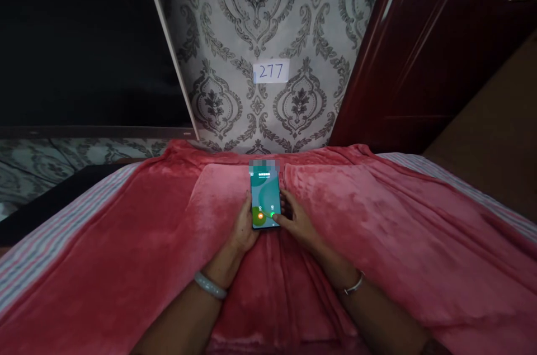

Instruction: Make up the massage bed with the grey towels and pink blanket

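Observation:
A lit smartphone stands upright between both hands, its screen facing me. The screen is teal and green, with an orange round button at lower left and a green one at lower right. Its top part is blurred out by blocks. My left hand is closed around the phone's left edge and lower corner, with its fingers partly hidden behind it. On the right edge, my right hand has its fingers curled beside the phone. Its thumb lies over the screen at the green button.
Under the hands spreads a red plush blanket with folds, over a striped sheet. Behind stands a patterned wallpapered wall with a paper label reading 277. A dark television is at left, a dark red wooden panel at right.

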The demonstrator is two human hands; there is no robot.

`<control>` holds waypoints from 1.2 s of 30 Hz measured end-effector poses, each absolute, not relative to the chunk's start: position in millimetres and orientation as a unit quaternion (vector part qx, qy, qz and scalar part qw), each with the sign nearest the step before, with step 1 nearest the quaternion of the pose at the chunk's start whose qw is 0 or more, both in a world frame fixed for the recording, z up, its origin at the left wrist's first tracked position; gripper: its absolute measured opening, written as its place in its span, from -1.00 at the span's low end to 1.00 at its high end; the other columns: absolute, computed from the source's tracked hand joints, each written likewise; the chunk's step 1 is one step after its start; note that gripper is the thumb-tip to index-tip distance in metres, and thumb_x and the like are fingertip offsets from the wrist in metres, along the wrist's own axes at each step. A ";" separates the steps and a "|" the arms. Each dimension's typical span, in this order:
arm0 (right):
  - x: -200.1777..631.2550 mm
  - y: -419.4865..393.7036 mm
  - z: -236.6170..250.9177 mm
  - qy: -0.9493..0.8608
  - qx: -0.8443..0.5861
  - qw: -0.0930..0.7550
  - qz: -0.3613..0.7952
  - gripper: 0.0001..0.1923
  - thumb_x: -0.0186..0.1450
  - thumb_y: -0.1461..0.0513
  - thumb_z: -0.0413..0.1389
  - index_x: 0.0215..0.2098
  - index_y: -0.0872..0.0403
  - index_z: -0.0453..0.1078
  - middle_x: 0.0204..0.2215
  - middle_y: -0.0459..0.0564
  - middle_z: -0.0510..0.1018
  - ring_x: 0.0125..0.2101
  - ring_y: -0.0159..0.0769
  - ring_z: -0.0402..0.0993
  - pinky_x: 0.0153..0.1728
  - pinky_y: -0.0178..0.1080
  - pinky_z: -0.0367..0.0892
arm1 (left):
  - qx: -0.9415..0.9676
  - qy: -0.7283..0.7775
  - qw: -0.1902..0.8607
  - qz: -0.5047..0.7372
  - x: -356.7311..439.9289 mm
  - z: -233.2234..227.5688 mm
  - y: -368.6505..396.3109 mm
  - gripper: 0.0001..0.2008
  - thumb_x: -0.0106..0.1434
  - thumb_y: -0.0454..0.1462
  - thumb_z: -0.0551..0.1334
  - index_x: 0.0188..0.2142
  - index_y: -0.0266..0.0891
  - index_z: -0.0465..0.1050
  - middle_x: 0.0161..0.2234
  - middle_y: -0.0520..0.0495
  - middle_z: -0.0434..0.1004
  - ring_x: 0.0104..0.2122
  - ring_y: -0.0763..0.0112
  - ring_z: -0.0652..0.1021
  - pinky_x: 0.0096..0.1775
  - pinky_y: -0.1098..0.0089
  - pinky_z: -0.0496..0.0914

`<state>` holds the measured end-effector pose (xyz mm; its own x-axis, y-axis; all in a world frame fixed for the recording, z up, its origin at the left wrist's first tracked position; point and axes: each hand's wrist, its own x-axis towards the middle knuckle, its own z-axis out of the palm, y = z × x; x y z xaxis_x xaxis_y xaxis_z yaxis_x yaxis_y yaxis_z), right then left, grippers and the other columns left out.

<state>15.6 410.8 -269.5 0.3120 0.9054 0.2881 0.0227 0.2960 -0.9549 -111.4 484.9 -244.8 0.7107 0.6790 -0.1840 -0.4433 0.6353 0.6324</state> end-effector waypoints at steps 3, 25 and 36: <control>14.0 410.8 -266.2 -0.473 -0.503 0.640 0.335 -0.35 0.06 0.14 0.30 0.12 -0.02 0.30 -0.10 -0.01 0.49 -0.16 -0.20 0.46 -0.14 -0.16 0.41 | 0.287 0.204 0.880 0.318 -110.8 -244.3 484.2 -0.44 0.50 -0.05 -0.09 0.11 -0.40 0.49 -0.10 -0.29 0.66 -0.04 0.11 0.63 0.12 0.13 0.45; 20.6 412.5 -274.2 -0.453 -0.460 0.670 0.367 -0.44 0.13 0.05 0.27 0.08 -0.05 0.37 -0.06 0.03 0.52 -0.03 -0.08 0.45 0.01 -0.05 0.37 | 0.299 0.197 0.878 0.319 -112.4 -247.5 485.6 -0.50 0.47 -0.06 0.01 0.09 -0.37 0.50 -0.10 -0.27 0.66 -0.01 0.08 0.62 0.13 0.11 0.43; 21.1 410.0 -270.0 -0.430 -0.481 0.684 0.341 -0.51 0.13 0.07 0.26 0.03 -0.03 0.43 -0.08 0.02 0.56 -0.03 -0.10 0.46 0.02 -0.05 0.38 | 0.292 0.219 0.872 0.327 -112.0 -246.9 486.2 -0.48 0.48 -0.05 -0.03 -0.02 -0.41 0.55 -0.15 -0.28 0.67 -0.04 0.09 0.63 0.14 0.10 0.42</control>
<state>21.1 410.0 -270.0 0.3971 0.8801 0.2602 -0.0527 0.3049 -0.9509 -112.0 486.2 -246.9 0.6904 0.6979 -0.1903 -0.4428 0.6158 0.6517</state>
